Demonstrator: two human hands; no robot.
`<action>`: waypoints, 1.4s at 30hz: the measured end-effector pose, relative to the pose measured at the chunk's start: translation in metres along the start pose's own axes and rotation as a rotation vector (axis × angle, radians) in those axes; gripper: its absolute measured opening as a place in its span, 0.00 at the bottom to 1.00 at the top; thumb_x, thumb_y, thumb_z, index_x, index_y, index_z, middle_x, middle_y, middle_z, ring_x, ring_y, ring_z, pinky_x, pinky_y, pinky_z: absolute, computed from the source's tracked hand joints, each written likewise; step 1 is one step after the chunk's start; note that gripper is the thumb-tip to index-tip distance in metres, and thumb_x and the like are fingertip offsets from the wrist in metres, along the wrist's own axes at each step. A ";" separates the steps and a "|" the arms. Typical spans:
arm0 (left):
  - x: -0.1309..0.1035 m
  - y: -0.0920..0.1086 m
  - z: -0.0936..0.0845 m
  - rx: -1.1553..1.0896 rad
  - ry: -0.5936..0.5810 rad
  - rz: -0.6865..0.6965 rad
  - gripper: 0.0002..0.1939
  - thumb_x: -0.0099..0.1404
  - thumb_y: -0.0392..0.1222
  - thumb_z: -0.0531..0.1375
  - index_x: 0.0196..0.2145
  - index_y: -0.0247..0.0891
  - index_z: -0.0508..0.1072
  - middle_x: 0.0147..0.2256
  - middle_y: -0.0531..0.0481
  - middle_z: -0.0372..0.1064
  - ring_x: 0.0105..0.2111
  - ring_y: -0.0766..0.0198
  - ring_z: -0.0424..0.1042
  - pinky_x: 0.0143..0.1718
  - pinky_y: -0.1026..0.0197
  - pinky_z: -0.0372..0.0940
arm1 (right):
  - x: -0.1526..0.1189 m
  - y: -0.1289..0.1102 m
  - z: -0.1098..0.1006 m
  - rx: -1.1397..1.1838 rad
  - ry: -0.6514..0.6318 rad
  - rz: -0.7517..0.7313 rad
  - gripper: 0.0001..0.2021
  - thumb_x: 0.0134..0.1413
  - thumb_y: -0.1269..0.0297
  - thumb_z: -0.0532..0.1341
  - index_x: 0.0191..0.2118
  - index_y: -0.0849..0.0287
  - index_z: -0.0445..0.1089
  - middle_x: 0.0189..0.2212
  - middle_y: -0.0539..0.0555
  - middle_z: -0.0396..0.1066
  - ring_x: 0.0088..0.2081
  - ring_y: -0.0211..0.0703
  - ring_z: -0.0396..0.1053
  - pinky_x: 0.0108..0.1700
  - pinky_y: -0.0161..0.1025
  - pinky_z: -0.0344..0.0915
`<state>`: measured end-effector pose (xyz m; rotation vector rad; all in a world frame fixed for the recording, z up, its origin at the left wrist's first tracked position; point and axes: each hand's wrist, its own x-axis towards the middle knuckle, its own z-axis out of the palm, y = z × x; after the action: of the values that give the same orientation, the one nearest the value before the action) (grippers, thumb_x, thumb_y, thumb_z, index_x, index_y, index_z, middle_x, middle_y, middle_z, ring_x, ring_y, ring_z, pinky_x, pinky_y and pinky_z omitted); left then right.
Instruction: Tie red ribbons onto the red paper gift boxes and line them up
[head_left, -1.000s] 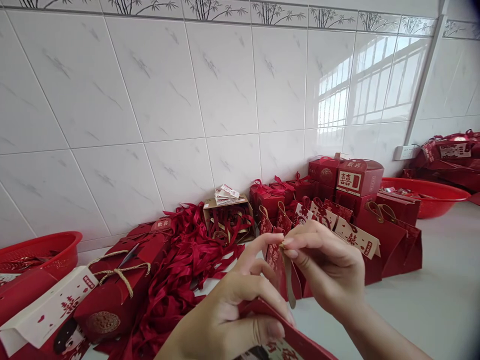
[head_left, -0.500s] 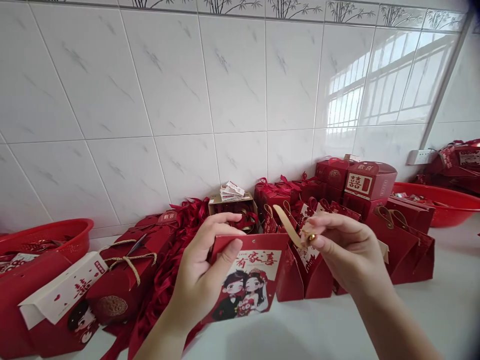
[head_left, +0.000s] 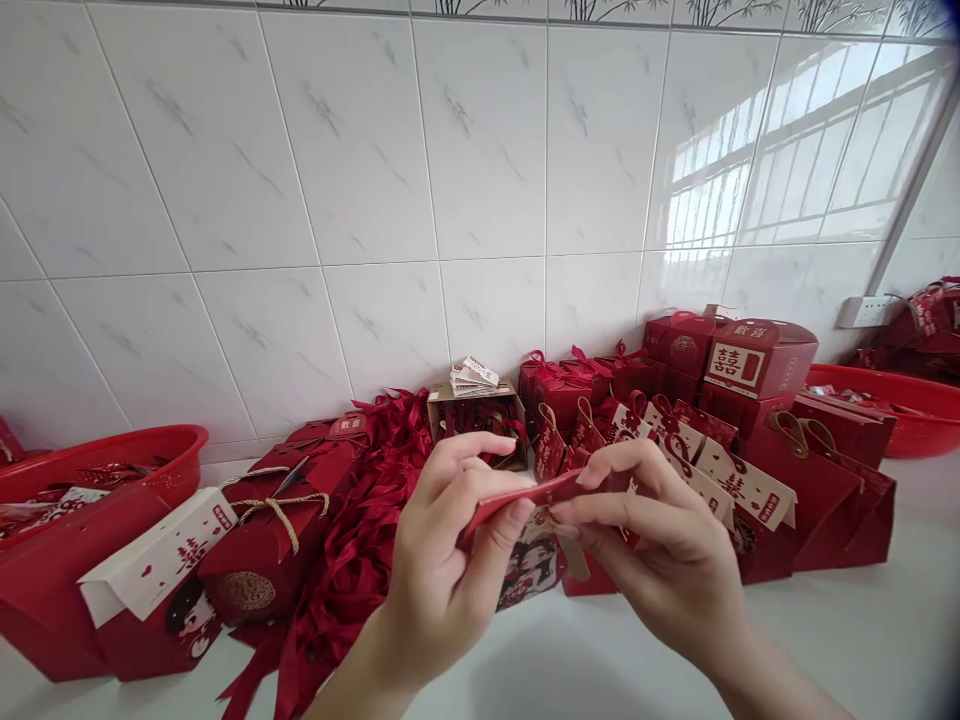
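My left hand point(head_left: 442, 550) grips the top edge of a red gift bag point(head_left: 529, 575) printed with a cartoon couple, thumb in front and fingers behind. The bag's top is tipped toward me, so its edge shows as a thin strip. My right hand point(head_left: 660, 550) is closed at the right part of that edge, pinching a tan strap point(head_left: 576, 560) against it. One end of the strap hangs below the fingertips. The gold stud seen on the strap earlier is mostly covered by the fingers, and I cannot tell whether it passes through the bag.
Red ribbons point(head_left: 352, 540) lie heaped left of my hands beside a rope-tied box point(head_left: 262, 540). An open carton point(head_left: 480, 400) holds white cards on top. Finished-looking bags point(head_left: 810, 490) and stacked boxes point(head_left: 757, 360) stand right. Red baskets point(head_left: 180, 450) flank the counter point(head_left: 585, 670).
My right hand has moved left with the strap, up against the bag's top edge. The bag has tipped toward me, and the view has shifted slightly left.
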<state>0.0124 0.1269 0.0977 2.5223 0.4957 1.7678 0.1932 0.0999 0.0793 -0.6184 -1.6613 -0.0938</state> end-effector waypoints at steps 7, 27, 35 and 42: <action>-0.002 0.001 0.000 0.007 0.027 0.040 0.10 0.65 0.26 0.57 0.41 0.37 0.72 0.35 0.50 0.68 0.48 0.63 0.66 0.50 0.63 0.63 | -0.001 -0.001 0.000 -0.110 0.016 -0.048 0.11 0.56 0.78 0.61 0.36 0.56 0.77 0.37 0.53 0.62 0.36 0.38 0.65 0.30 0.34 0.66; -0.010 -0.008 0.018 -0.052 0.107 0.102 0.10 0.62 0.35 0.64 0.42 0.39 0.69 0.36 0.48 0.69 0.41 0.60 0.70 0.39 0.60 0.70 | -0.005 0.004 0.011 0.500 0.007 0.518 0.12 0.54 0.61 0.66 0.41 0.54 0.65 0.37 0.54 0.73 0.31 0.43 0.73 0.25 0.37 0.71; -0.011 -0.018 0.032 0.076 0.128 -0.178 0.26 0.51 0.45 0.72 0.40 0.40 0.61 0.46 0.43 0.63 0.48 0.56 0.69 0.44 0.56 0.70 | -0.011 0.003 0.030 0.582 0.153 0.651 0.12 0.53 0.59 0.66 0.32 0.55 0.62 0.24 0.48 0.69 0.13 0.30 0.59 0.11 0.30 0.56; 0.001 -0.014 0.009 0.244 -0.021 -0.142 0.16 0.57 0.40 0.68 0.42 0.40 0.68 0.44 0.45 0.69 0.45 0.56 0.70 0.48 0.54 0.67 | -0.005 0.006 0.025 0.262 0.248 0.390 0.10 0.49 0.68 0.67 0.29 0.55 0.64 0.23 0.48 0.71 0.22 0.37 0.69 0.22 0.33 0.68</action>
<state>0.0174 0.1419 0.0926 2.5775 0.9171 1.7226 0.1736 0.1132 0.0680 -0.6880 -1.2638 0.3141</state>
